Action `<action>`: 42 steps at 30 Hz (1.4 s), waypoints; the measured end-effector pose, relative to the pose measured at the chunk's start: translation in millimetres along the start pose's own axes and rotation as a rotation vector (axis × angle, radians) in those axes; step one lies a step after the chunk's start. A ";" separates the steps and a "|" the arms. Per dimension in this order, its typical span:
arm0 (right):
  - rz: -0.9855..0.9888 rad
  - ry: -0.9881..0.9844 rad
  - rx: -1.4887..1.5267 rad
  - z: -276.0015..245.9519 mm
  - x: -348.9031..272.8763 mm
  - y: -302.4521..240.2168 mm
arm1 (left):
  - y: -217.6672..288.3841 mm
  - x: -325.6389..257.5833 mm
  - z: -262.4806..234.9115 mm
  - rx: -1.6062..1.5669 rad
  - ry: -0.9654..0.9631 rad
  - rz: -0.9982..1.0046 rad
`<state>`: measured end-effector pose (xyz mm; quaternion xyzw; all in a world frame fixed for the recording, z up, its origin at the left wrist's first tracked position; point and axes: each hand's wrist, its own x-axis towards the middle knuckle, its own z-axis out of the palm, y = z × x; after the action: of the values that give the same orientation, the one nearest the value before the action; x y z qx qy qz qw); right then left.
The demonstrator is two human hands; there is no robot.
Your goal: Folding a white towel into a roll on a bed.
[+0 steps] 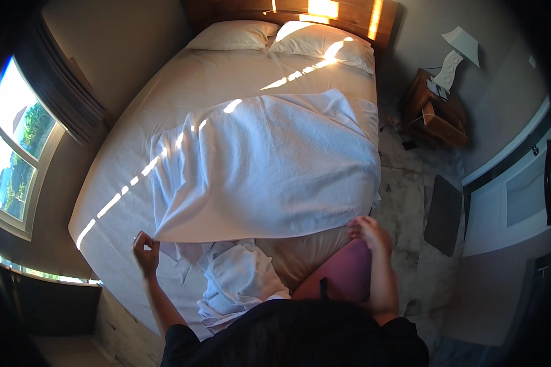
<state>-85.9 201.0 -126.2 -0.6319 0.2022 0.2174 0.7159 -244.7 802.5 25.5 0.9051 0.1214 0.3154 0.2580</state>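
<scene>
A large white towel (269, 165) lies spread over the lower half of the bed, its near edge pulled nearly straight between my hands. My left hand (146, 251) is closed in a pinch on the near left corner. At the near right corner, my right hand (367, 231) has its fingers curled onto the towel's edge. Folds run up the towel's left side, while its middle lies smoother. Close to my body, a crumpled heap of white cloth (239, 278) rests on the bed, partly under the towel's edge.
The bed (113, 202) carries two pillows (324, 46) against a wooden headboard (349, 18). To the right are a nightstand (438, 113) with a pulled-out drawer, a white lamp (456, 61) and a grey mat (442, 214). Dark pink fabric (343, 269) shows beside my right forearm.
</scene>
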 end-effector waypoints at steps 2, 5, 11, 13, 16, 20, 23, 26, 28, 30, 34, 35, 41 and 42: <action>0.106 -0.141 -0.083 33.5 -5.9 12.2 | -12.8 -1.1 6.0 -0.050 0.045 -0.013; 0.203 -0.339 -0.192 78.7 -15.7 27.0 | -7.3 9.0 15.8 -0.210 0.116 -0.045; 0.373 -0.452 -0.039 143.4 -20.6 42.5 | -16.6 -4.6 45.1 -0.091 -0.304 -0.187; 0.392 -0.461 0.023 159.3 -14.4 46.3 | -60.5 -29.4 61.9 0.017 -0.449 -0.050; 0.368 -0.309 0.139 162.5 -5.4 47.5 | -55.9 -49.3 89.4 0.259 -0.597 -0.116; 0.317 -0.235 0.163 153.9 4.4 52.7 | -38.5 -52.9 113.9 0.396 -0.390 -0.268; 0.151 -0.270 0.239 160.5 9.7 38.9 | -92.7 -53.2 118.1 0.493 -0.307 -0.306; 0.027 -0.281 0.382 160.8 9.6 -7.2 | -114.4 -32.7 110.7 0.272 -0.167 -0.328; -0.156 -0.298 0.564 166.6 2.6 -44.2 | -121.2 -9.3 95.1 -0.040 -0.093 -0.514; -0.377 -0.348 0.756 142.6 -5.5 -71.6 | -39.3 23.3 91.2 -0.607 0.020 -0.518; -0.448 -0.339 1.015 107.4 -7.9 -99.9 | 61.5 20.8 40.2 -1.216 -0.305 -0.337; -0.497 -0.281 1.009 100.9 -14.2 -105.6 | 87.4 24.6 24.0 -1.322 -0.610 0.013; -0.563 -0.475 0.914 27.3 -12.7 -83.7 | 185.4 71.3 55.9 -0.995 -1.603 0.647; -0.572 -0.526 0.894 14.5 -10.6 -79.7 | 178.7 79.9 71.6 -0.964 -1.726 0.574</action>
<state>-49.3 206.3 -53.4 -0.2231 -0.0885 0.0587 0.9690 -127.5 655.5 115.4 0.6188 -0.4656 -0.3772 0.5080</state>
